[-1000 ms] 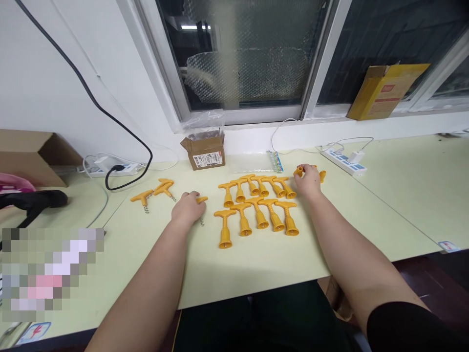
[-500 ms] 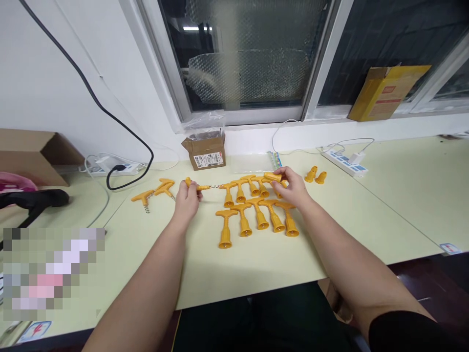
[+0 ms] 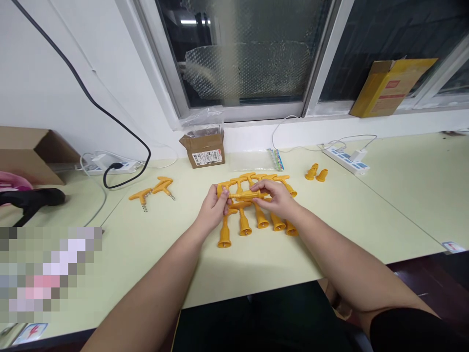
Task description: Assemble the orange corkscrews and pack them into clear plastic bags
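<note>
My left hand [image 3: 214,208] is closed around the T-handle of a yellow corkscrew [image 3: 233,195], held sideways over the table. My right hand [image 3: 276,198] grips a yellow bell-shaped sleeve [image 3: 249,194] that sits in line with the corkscrew's shaft; the metal spiral no longer shows, hidden in the sleeve. Below and behind my hands lie two rows of yellow corkscrews with sleeves on, such as the front-left assembled corkscrew [image 3: 224,232]. To the left are loose corkscrews [image 3: 140,196] with bare spirals. Two loose sleeves [image 3: 311,172] stand at the right.
A small open cardboard box [image 3: 207,150] and a clear plastic bag [image 3: 251,161] are by the wall. Power strips [image 3: 346,160] with cables lie at both sides. A black cable [image 3: 91,100] hangs at left. A yellow carton [image 3: 394,88] leans on the window.
My left hand has moved right with the corkscrew and my right hand slightly left and down with the sleeve. The two parts, apart before, now meet, with the spiral inside the sleeve.
</note>
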`<state>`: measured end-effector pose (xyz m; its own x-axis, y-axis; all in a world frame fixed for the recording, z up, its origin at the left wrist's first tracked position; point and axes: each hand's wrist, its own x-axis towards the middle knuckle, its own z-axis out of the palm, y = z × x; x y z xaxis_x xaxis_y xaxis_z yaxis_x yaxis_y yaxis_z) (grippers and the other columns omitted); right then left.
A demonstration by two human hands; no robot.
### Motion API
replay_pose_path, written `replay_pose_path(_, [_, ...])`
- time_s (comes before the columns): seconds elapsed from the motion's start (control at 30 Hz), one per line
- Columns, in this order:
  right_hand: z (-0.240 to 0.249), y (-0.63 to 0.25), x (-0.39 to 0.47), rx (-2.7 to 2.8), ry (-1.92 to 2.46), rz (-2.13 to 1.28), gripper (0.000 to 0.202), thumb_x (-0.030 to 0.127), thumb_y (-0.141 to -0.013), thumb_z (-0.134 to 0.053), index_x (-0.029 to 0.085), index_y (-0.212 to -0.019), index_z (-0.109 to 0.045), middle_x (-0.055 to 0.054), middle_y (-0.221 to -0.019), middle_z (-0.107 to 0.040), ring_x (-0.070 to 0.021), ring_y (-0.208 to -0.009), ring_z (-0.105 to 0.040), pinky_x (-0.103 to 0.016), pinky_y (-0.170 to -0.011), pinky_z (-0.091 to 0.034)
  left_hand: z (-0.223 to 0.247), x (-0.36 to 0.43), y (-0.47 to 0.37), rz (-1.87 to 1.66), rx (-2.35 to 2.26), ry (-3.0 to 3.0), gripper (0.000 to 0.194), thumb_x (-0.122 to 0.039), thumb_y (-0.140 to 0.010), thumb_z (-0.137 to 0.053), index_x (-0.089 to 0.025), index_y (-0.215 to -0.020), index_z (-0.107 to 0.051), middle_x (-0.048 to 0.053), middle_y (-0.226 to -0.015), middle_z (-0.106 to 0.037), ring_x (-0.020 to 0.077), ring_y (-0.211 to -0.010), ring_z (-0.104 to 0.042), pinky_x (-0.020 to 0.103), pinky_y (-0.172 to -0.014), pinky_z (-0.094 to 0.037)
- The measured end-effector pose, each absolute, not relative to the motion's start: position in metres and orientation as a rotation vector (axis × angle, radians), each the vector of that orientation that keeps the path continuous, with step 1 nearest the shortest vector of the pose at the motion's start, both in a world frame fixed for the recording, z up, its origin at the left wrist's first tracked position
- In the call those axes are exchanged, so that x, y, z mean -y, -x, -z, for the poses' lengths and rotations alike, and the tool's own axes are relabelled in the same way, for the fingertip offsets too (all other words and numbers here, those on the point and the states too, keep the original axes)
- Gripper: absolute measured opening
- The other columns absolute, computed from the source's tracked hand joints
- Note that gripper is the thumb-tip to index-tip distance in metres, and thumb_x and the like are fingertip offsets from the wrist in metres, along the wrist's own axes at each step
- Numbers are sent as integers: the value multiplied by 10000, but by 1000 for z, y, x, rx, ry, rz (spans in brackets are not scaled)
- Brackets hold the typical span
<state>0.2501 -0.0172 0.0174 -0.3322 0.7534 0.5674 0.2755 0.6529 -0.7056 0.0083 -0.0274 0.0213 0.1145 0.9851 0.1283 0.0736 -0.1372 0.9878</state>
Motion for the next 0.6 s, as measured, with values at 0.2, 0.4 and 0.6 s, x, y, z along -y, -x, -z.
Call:
replay_pose_path(0.2, [-28,-248,24,1972,755,-507,125,354,-887,-748,289,-986,-708,-76,-1109,-756,-290,-1100,-703,-513,-1019,-547,-33,36,-13,-942,-965,-934,369,-476,-873,-731,-213,-910,-475,-55,-691,-528,12,-398,-286,144,-385,-220])
replay_pose_path(0.4, [-32,-246,30,1804,876,-806,269,429,-812,-835,274,-977,-691,-39,-939,-730,-235,-838,-706,-406,-781,-592,-35,44,-14,-1055,-911,-1176,407,-450,-845,-786,-245,-965,-455,-77,-725,-516,33,-446,-388,162,-435,-352])
replay_pose_path(0.6, [-37,-242,30,1444,1041,-1621,383,564,-833,-766,227,-834,-584,9,-651,-655,-109,-475,-538,-224,-424,-452,-32,55,-21,-1205,-835,-1668,367,-332,-850,-796,-244,-935,-450,69,-1171,-696,196,-1090,-693,357,-926,-583])
